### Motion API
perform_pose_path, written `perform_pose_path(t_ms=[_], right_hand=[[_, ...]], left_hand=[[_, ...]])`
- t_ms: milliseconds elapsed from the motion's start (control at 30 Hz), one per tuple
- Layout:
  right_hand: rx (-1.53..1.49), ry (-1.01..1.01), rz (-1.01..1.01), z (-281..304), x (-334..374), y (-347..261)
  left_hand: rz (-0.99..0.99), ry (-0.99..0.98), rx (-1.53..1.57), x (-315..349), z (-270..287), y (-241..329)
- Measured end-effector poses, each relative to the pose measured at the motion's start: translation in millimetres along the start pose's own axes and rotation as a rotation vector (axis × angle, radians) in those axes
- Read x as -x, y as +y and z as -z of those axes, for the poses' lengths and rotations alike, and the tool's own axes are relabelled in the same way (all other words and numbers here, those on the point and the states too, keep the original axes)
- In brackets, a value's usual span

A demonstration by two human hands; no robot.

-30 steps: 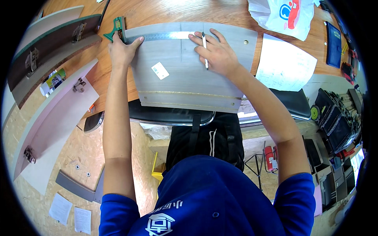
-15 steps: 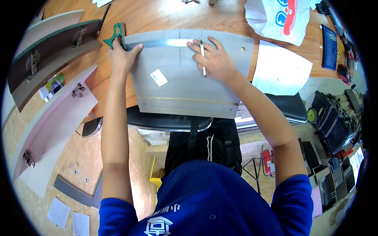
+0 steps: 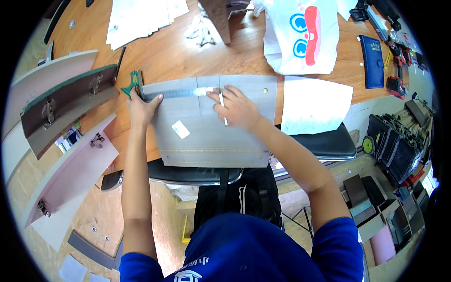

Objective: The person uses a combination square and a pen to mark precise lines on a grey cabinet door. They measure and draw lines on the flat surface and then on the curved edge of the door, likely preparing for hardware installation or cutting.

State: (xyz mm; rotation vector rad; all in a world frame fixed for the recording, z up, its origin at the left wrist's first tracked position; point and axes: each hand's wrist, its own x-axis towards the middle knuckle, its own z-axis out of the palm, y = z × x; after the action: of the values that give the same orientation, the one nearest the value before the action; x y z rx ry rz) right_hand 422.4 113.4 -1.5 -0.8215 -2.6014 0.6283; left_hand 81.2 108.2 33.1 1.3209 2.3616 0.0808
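Note:
A grey panel [image 3: 188, 141] with a small white label [image 3: 180, 129] lies on the table in front of me. Across its far part runs the steel blade of a try square [image 3: 185, 92], whose green stock sits at the panel's left edge. My left hand [image 3: 142, 109] grips the square near that stock, its thumb on the blade. Between the fingers of my right hand [image 3: 238, 110] is a white pen [image 3: 222, 107], and the fingertips rest at the blade's right end. Thin lines cross the panel near those fingers.
A written paper sheet [image 3: 314, 105] lies right of the panel, a white plastic bag [image 3: 300, 42] beyond it. Hinged boards [image 3: 70, 110] stand at the left. A blue notebook [image 3: 372, 61] and power drills [image 3: 397, 84] are at the far right. A black chair [image 3: 324, 143] stands under the table edge.
The view has shifted, so the panel and both hands sit lower in the picture and more of the far table shows. Both hands keep about the same places on the square and panel.

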Motion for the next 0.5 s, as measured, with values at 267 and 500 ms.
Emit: perform_pose_path(t_ms=[267, 500], right_hand=[[0.001, 0.032, 0.008, -0.5, -0.4, 1.3], [-0.093, 0.056, -0.016, 1.8, -0.1, 2.6]], left_hand=[[0.054, -0.019, -0.011, 0.5, 1.2, 9.0], [0.068, -0.023, -0.065, 3.6, -2.3, 17.5]])
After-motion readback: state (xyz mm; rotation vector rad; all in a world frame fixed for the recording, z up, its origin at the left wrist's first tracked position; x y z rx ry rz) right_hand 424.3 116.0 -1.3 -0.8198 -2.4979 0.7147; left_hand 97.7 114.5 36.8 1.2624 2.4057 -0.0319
